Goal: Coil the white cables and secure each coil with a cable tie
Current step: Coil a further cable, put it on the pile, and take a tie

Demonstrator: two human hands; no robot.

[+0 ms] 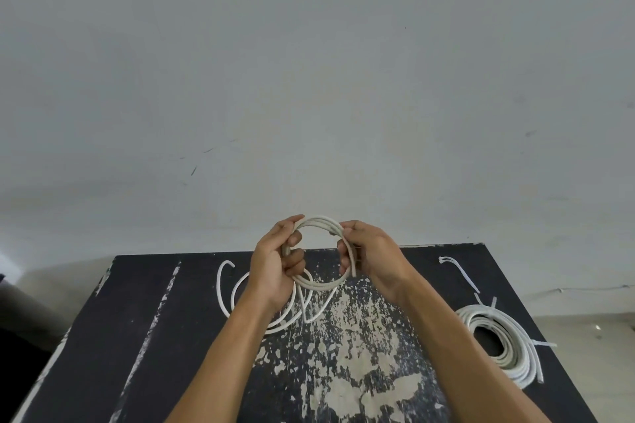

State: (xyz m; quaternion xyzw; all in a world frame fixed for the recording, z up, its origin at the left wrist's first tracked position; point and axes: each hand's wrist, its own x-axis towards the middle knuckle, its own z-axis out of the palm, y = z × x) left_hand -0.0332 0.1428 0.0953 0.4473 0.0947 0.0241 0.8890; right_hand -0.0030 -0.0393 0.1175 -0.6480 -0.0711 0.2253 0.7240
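Coil (321, 252) upright, ring facing camera, held above table (192, 336); left hand (275, 259), right hand (369, 252) grips clamped on its sides.

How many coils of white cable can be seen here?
2. One coil is held above the table between the left hand and right hand; the tied coil lies on the table's right side.

A white cable coil (319, 227) of several loops is held upright above the tabletop's far edge, its loose tail (240, 292) sprawling left. At near right lies a finished coil (508, 347), tied; spare cable ties (458, 271) lie beyond it.
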